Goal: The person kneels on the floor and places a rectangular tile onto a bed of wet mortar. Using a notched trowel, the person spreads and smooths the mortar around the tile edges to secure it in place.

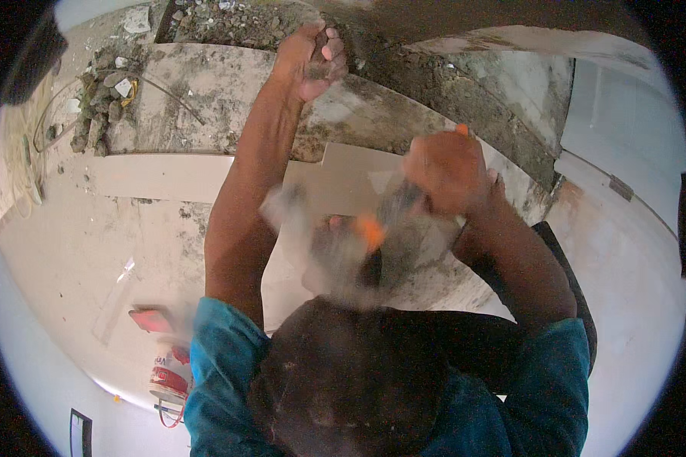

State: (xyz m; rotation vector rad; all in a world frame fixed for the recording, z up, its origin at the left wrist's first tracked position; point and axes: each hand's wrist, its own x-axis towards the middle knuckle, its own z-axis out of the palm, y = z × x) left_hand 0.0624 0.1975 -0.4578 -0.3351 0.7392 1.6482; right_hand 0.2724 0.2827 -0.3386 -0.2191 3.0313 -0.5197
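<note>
Only blurrily, an orange-marked tool [370, 233] tight in the right hand [448, 174]; left hand [312, 62] curled, contents unclear

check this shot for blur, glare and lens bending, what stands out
Head view: the orange-marked tool is smeared, probably by motion; head view: the pale floor looks washed out toward the left; head view: black fills the corners, with fisheye curving near the rim.

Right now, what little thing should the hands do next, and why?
I'd probably have the right hand steady its orange-and-dark tool: the tool is blurred, as if swinging, and the left hand is out by the rubble. Whether the left hand holds anything is unclear.
</note>
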